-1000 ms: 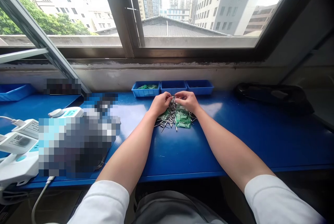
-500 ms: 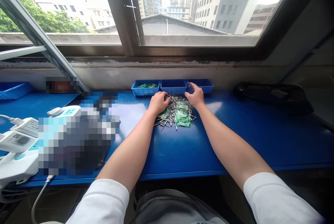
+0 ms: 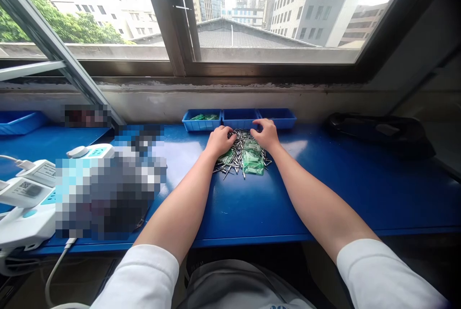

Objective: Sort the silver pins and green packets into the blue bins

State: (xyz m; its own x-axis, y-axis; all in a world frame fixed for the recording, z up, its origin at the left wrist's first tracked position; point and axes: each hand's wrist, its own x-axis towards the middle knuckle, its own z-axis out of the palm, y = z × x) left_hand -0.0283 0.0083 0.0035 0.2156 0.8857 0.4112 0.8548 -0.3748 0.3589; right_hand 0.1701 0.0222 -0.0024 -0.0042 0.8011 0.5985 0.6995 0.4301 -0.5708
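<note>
Honestly, your layout makes sense to me: the pile of thin metal pieces (image 3: pixel 236 158) sits on the blue table (image 3: pixel 248 213) right in front of you, I'd guess so both forearms can come in from the sides without crossing. Your left hand (image 3: pixel 219 142) is curled over the pile's left edge, maybe to stop loose bits wandering off that way; can't tell if it's actually pinching one, since the back of the hand hides the grip. Your right hand (image 3: pixel 267 135) is at the pile's far right edge, thumb and forefinger parted with nothing I can make out between them, so that one looks loose. The green plasticky pieces (image 3: pixel 253 161) lie on the right part of the pile, toward you, probably so they don't get buried in the metal. Just behind the pile you've got the left bin (image 3: pixel 202 126) with more green stuff inside, the middle bin (image 3: pixel 240 124) straight back and the right bin (image 3: pixel 286 124) behind your right hand; lined up like that, they look set for a short reach. The power strip (image 3: pixel 39 225) is well left of the pile, which I reckon keeps its cables clear of your elbows.
</note>
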